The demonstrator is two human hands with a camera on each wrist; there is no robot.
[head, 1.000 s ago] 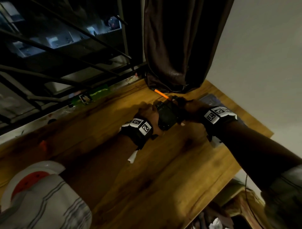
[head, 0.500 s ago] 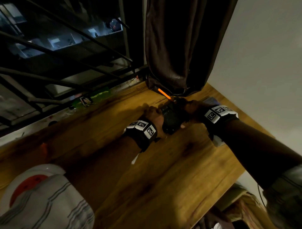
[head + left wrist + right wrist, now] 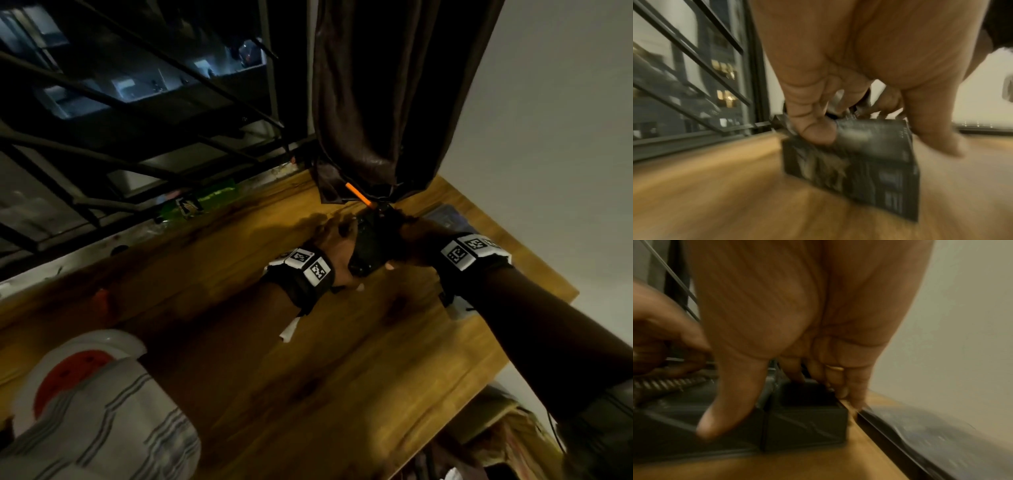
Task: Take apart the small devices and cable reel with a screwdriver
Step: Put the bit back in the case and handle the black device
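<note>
No text, brand or number can be read anywhere in these dim views. The wristbands (image 3: 310,265) worn just behind the hands carry square black-and-white coded markers, patterns rather than letters. A green packet (image 3: 198,202) lying at the window edge of the desk (image 3: 308,377), left of the wristbands, shows a small label too blurred to make out. Pale print on the side of the dark device (image 3: 875,164), seen from the left wrist, is smeared by motion.
</note>
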